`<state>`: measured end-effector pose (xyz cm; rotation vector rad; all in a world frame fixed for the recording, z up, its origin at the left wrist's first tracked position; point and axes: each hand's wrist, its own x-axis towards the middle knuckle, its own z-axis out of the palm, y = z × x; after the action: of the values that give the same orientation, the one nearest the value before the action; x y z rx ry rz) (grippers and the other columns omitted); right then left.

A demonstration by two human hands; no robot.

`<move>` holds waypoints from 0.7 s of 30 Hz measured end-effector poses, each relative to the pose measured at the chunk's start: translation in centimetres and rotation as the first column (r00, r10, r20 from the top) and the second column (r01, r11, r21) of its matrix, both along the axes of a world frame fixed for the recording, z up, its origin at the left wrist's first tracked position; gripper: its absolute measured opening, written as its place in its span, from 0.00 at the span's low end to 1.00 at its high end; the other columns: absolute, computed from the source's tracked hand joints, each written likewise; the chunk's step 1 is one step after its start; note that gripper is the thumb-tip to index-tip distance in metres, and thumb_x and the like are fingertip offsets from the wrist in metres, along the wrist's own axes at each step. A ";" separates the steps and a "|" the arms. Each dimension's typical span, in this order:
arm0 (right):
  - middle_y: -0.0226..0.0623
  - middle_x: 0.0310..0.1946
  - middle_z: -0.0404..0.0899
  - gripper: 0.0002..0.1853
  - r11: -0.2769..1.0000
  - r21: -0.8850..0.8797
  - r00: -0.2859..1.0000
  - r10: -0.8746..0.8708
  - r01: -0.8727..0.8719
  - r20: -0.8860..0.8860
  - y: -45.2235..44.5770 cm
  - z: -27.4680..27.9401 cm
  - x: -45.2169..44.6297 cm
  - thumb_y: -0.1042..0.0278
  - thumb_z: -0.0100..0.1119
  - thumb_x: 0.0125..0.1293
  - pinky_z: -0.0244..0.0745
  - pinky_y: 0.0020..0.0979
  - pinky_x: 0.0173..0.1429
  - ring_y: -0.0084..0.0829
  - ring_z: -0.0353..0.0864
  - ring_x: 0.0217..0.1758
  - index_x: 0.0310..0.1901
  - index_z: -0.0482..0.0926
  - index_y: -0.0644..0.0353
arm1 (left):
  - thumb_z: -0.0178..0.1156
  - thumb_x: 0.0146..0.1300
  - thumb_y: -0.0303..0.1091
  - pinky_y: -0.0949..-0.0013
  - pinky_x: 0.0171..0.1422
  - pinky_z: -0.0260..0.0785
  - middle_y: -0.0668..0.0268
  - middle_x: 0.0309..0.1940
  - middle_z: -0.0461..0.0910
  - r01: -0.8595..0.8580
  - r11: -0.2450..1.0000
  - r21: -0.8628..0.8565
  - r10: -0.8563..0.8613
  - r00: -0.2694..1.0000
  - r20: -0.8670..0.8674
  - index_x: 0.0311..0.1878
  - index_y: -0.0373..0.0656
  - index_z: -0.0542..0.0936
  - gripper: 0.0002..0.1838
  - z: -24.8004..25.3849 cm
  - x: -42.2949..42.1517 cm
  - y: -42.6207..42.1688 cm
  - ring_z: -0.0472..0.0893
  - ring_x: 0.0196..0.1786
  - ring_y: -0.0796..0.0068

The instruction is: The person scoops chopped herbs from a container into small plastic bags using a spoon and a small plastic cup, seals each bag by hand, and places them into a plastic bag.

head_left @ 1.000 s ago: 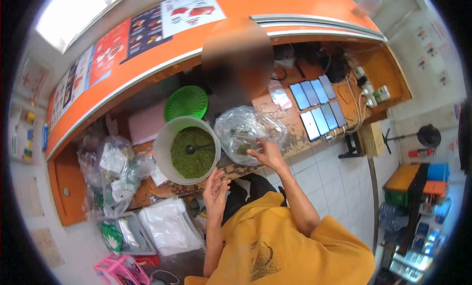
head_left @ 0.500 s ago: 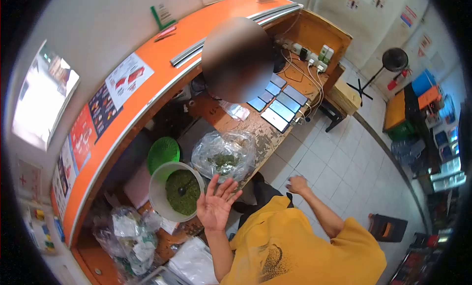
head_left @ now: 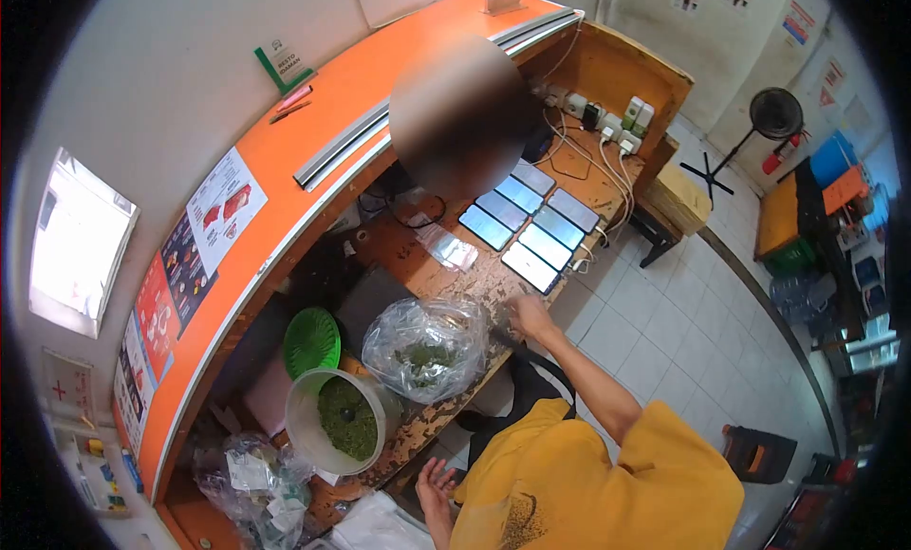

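Observation:
My left hand [head_left: 436, 493] is low in the view, below the white tub [head_left: 296, 422], palm partly up, with loosely curled fingers apart and nothing in them. My right hand [head_left: 530, 318] is over the table's front edge, right of the clear plastic bag [head_left: 465, 336] and below the phones [head_left: 538, 261]. Its fingers are blurred; a black strap [head_left: 546, 362] runs close beneath it, and whether they hold it is unclear. Chopped green leaves [head_left: 346, 427] and a dark round-ended utensil [head_left: 347, 414] are in the tub. More greens [head_left: 424, 358] show inside the clear bag.
A green basket [head_left: 311, 343] stands behind the tub. Crumpled plastic bags [head_left: 256, 488] lie at the lower left. Chargers and white cables [head_left: 607, 161] are beyond the phones. An orange counter [head_left: 332, 104] rises behind the worn table [head_left: 418, 436]. A stool [head_left: 756, 453] stands on the tiled floor.
My right hand has left the clear bag, moved out over the floor, then come back to the table edge near the phones. My left hand rose with spread fingers and has lowered. The view has turned.

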<state>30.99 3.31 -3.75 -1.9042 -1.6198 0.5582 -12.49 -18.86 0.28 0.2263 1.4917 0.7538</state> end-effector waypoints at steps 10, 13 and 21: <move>0.45 0.46 0.86 0.10 0.961 -0.152 0.922 0.266 -0.231 0.280 21.8 -8.6 0.3 0.75 0.62 0.58 0.80 0.46 0.62 0.50 0.80 0.61 0.40 0.90 0.61 | 0.51 0.79 0.51 0.60 0.53 0.80 0.54 0.62 0.81 -0.143 0.990 -0.003 0.142 0.988 -0.063 0.71 0.40 0.73 0.28 5.9 13.7 6.0 0.85 0.57 0.58; 0.45 0.41 0.86 0.08 0.940 -0.076 0.888 0.339 -0.333 0.309 22.4 -8.9 1.8 0.75 0.63 0.53 0.80 0.43 0.58 0.48 0.81 0.55 0.35 0.88 0.62 | 0.51 0.80 0.50 0.61 0.55 0.80 0.55 0.61 0.81 -0.203 0.978 -0.044 0.201 0.978 -0.050 0.71 0.38 0.73 0.28 6.6 16.4 6.4 0.85 0.57 0.60; 0.39 0.34 0.88 0.05 0.990 -0.143 0.868 -0.058 -0.015 -0.493 22.9 -2.7 3.2 0.77 0.64 0.59 0.78 0.34 0.43 0.32 0.83 0.36 0.36 0.88 0.61 | 0.54 0.80 0.48 0.65 0.51 0.79 0.57 0.53 0.85 -0.067 0.997 0.023 0.069 0.993 -0.092 0.65 0.36 0.78 0.25 8.8 19.5 11.9 0.87 0.51 0.65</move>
<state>34.19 26.20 -6.41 -1.6835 -1.2436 1.0813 6.98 -6.91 9.05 0.2290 1.5875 0.8222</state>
